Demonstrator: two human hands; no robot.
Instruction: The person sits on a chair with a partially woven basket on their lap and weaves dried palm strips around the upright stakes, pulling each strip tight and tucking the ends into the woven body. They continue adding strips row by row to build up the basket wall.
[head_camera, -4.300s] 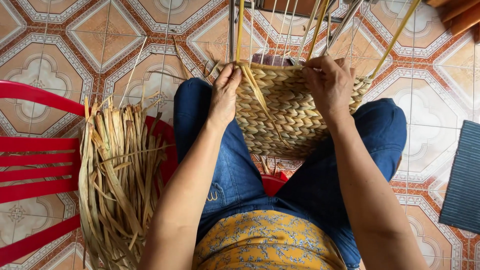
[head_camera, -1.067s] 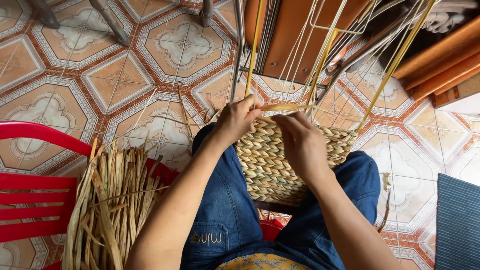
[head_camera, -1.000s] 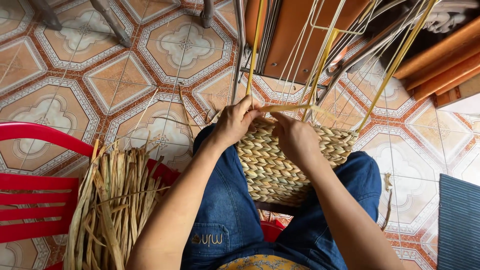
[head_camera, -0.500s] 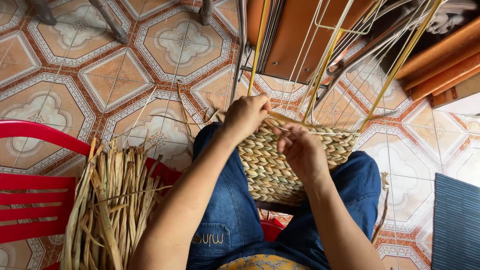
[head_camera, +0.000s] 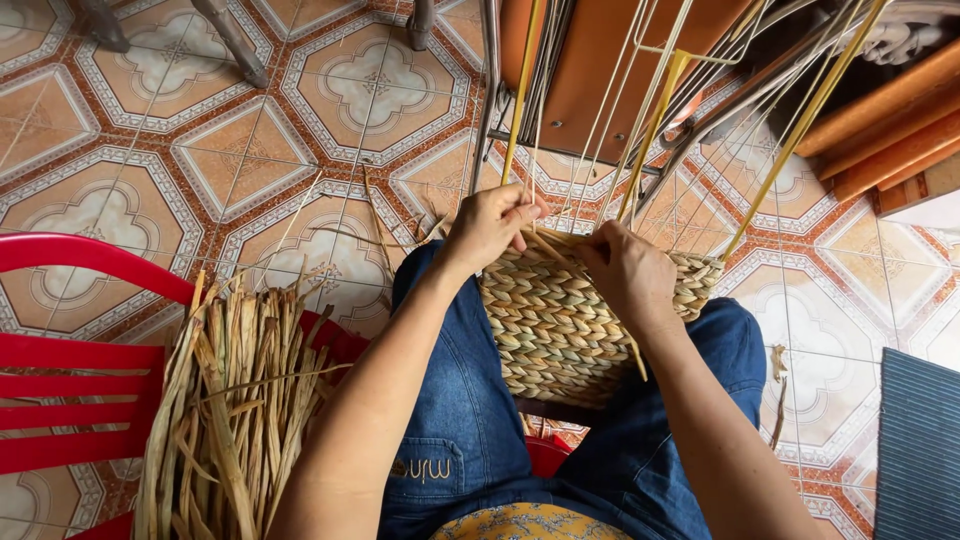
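patterned orange and white floor tiles (head_camera: 250, 160) run under everything, with a red plastic chair (head_camera: 70, 350) at the left edge and a dark ribbed mat (head_camera: 920, 440) at the lower right corner. the person sits with a half-woven basket (head_camera: 550, 320) clamped between the knees in blue jeans (head_camera: 460, 420), probably so it stays put while both hands work at its upper rim. thin yellow-green uprights (head_camera: 655, 130) rise from that rim toward the top edge of the view, keeping the frame open for weaving. a bundle of dried flat reeds (head_camera: 230, 410) lies across the chair seat, just beside the left thigh, within easy reach.

left hand (head_camera: 490, 225) is curled at the near-left part of the rim, fingers closed around a pale strand (head_camera: 545, 245) and pinching it against the weave. right hand (head_camera: 630, 275) rests on the rim just beside it, fingers bent and pressing down on the woven wall; whether it grips a strand i cannot tell.
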